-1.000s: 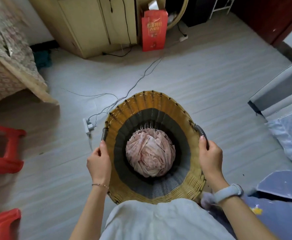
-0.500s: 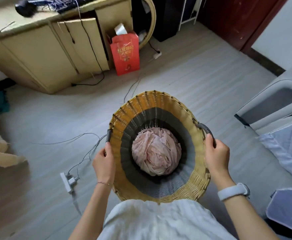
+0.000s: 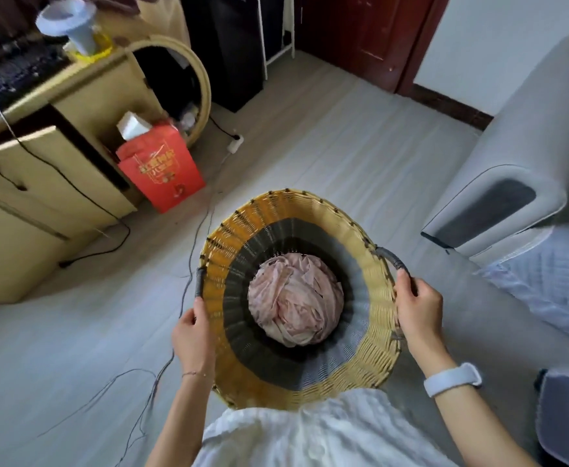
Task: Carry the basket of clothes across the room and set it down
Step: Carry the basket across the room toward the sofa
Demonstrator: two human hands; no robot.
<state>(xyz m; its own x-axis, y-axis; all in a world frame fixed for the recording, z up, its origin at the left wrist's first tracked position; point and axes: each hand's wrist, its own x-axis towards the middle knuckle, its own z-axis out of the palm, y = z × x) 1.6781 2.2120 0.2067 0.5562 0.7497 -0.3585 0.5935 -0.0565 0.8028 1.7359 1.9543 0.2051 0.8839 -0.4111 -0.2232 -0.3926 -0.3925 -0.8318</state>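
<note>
A round woven basket (image 3: 374,335) with a yellow rim and a grey and black inner band hangs in front of my body, off the floor. A bundle of pink cloth (image 3: 294,299) lies at its bottom. My left hand (image 3: 192,335) grips the dark handle on the basket's left side. My right hand (image 3: 418,306) grips the dark handle on the right side, a white watch on that wrist.
A red paper bag (image 3: 161,170) stands by a yellow cabinet (image 3: 40,183) at the left. Thin cables (image 3: 188,264) trail over the grey floor. A grey sofa (image 3: 519,156) stands at the right, a dark red door (image 3: 370,32) at the back.
The view has swung right and forward: the cabinet and red bag have slid to the left, the sofa has come nearer. Both hands keep their hold on the basket handles.
</note>
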